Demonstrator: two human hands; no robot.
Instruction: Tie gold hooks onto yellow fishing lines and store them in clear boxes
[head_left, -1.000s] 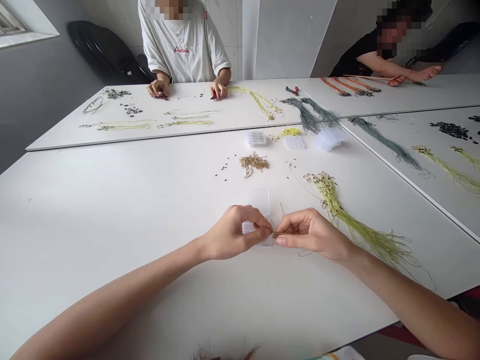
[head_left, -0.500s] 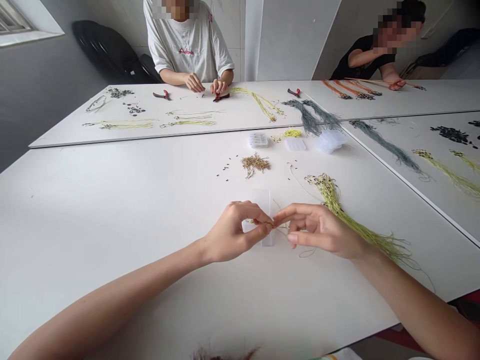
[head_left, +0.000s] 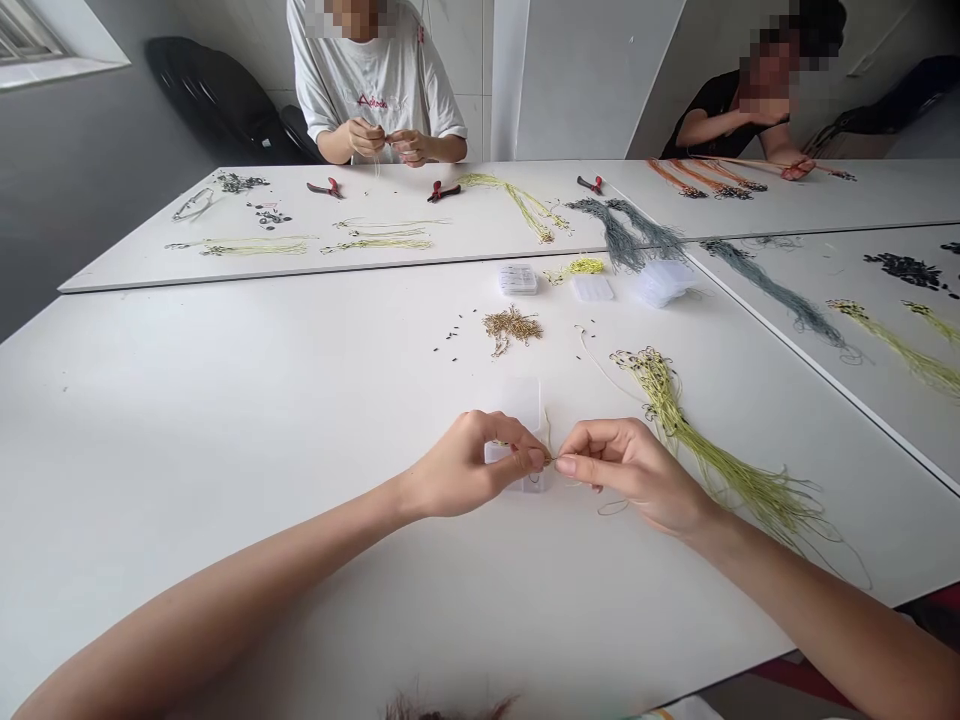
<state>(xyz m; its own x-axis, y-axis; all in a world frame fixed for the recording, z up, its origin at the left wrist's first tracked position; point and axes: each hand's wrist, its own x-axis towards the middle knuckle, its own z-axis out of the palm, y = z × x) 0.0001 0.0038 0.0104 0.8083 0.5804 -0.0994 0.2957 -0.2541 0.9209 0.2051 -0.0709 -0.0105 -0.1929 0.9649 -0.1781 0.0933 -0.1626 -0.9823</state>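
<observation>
Noting a tight pinch in both hands, low over the white table (head_left: 225, 520). The left hand (head_left: 469, 465) and right hand (head_left: 626, 470) meet nearly fingertip to fingertip, with a thin yellow-green cord (head_left: 553, 460) held between them. On the right hand, thumb and forefinger close narrowly on the cord, the other fingers curled beneath. The left hand is curled too, its thumb pressed to the cord; whatever else it holds inside the fingers is too small to tell. We see a clear plastic box (head_left: 523, 405) lying under the left hand, partly covered by it. A bundle of yellow-green cords (head_left: 720, 490) lies just beside the right hand, its knotted end toward the box. Farther off are a small pile of brass-coloured pieces (head_left: 511, 328), scattered black beads (head_left: 454, 337), and three more clear boxes (head_left: 591, 289). Across the table, a co-worker's hands (head_left: 386, 145) work close together, near red-handled pliers (head_left: 444, 191).
</observation>
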